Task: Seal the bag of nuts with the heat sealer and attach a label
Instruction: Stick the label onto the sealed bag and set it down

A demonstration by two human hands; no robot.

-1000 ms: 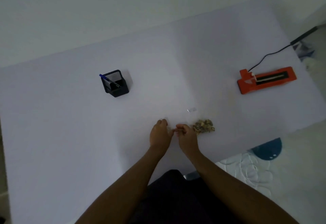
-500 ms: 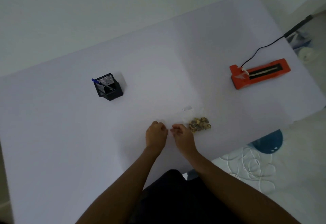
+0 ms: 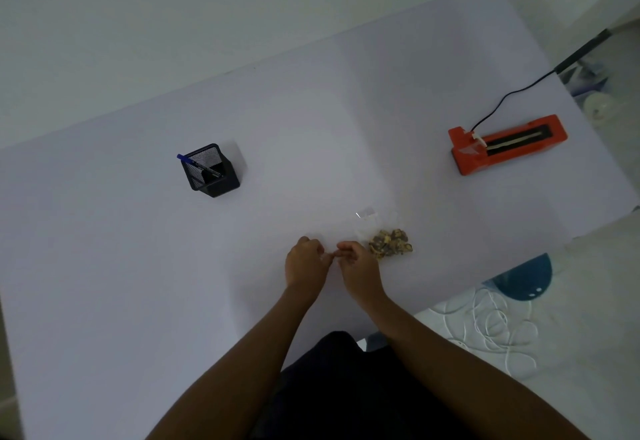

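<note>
A clear bag of nuts [image 3: 389, 244] lies flat on the white table [image 3: 311, 134], its empty top end pointing away from me. Just left of it, my left hand [image 3: 306, 263] and my right hand [image 3: 358, 266] are curled with fingertips meeting, pinching a small pale piece that looks like the label; it is barely visible. My right hand almost touches the bag. The orange heat sealer [image 3: 507, 143] sits far to the right, its lid down.
A black mesh pen holder [image 3: 212, 172] with a blue pen stands at the left. The sealer's black cable [image 3: 502, 101] runs off the table's right rear edge. Below the near right edge are a blue disc [image 3: 523, 276] and a tangled white cord [image 3: 491, 328].
My fingertips have stayed together beside the bag, working the small piece. The view shifts slightly as my head moves; nothing on the table has moved.
</note>
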